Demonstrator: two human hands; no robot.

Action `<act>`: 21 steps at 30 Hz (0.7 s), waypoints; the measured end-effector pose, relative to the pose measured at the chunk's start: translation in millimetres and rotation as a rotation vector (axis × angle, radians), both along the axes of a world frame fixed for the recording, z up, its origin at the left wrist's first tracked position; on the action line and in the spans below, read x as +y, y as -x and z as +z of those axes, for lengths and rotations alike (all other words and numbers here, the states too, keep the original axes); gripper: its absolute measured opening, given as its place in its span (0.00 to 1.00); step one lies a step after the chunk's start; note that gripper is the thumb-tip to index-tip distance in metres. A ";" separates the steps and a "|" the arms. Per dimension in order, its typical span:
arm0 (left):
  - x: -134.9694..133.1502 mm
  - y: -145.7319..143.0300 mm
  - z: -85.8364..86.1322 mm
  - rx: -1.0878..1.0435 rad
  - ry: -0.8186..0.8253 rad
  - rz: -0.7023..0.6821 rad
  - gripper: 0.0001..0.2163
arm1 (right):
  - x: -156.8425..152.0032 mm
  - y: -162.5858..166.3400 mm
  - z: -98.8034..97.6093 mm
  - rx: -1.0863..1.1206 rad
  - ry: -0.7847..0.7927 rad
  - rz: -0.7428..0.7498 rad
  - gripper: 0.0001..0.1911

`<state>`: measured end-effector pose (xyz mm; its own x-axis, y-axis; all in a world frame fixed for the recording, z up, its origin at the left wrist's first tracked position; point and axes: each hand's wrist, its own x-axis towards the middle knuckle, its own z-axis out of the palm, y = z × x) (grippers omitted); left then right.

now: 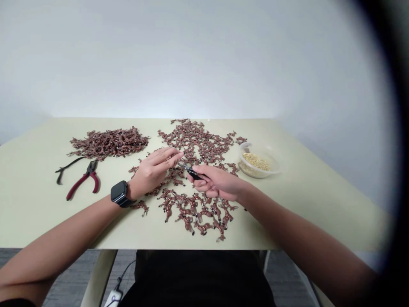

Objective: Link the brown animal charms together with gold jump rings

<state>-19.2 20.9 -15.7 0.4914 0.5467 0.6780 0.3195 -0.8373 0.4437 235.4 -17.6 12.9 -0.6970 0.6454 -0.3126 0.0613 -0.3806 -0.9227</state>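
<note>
My right hand point(217, 181) is wrapped round black-handled pliers point(193, 172), their metal jaws pointing left. Just beyond the jaw tips is my left hand point(156, 168), palm down, its fingers drawn together; whatever they pinch is hidden or too small to name. Beneath and around both hands lie many small brown animal-shaped charms point(194, 209), which look like deer. Some are spread in front of the hands, and a wider heap point(198, 138) lies behind them. A clear plastic bowl point(274, 170) of small gold-coloured pieces point(256, 162) stands to the right of my right hand.
At the left, a dense pile of brown charms point(110, 143) sits behind red-handled pliers point(83, 181) and a thin black strip point(68, 166). The pale table point(38, 204) meets a plain wall behind. Below its front edge hangs a cable with a white plug point(113, 297).
</note>
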 end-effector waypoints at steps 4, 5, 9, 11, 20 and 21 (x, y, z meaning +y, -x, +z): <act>-4.9 -6.2 1.8 -0.098 0.137 0.055 0.17 | -1.8 1.9 0.1 -0.067 -0.140 -0.065 0.20; -6.7 -9.2 1.4 -0.157 0.239 0.071 0.17 | -2.9 2.8 -1.0 -0.129 -0.269 -0.126 0.20; -12.7 -18.8 -0.1 -0.321 0.740 -0.055 0.17 | -5.0 5.1 -6.7 -0.396 -0.799 -0.327 0.16; -14.8 -21.0 0.2 -0.385 0.913 -0.155 0.16 | -4.1 4.7 -8.6 -0.482 -0.964 -0.362 0.14; -20.9 -23.0 3.6 -0.493 1.115 -0.237 0.18 | -0.3 4.7 -11.9 -0.523 -1.177 -0.330 0.12; -21.0 -23.0 3.7 -0.493 1.118 -0.238 0.19 | -0.3 4.8 -11.9 -0.519 -1.180 -0.327 0.12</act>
<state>3.8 -0.1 -11.9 0.4824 0.8751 0.0384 -0.1915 0.0626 0.9795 230.6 -17.9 0.9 -0.4299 0.8253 0.3661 0.5640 0.5621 -0.6049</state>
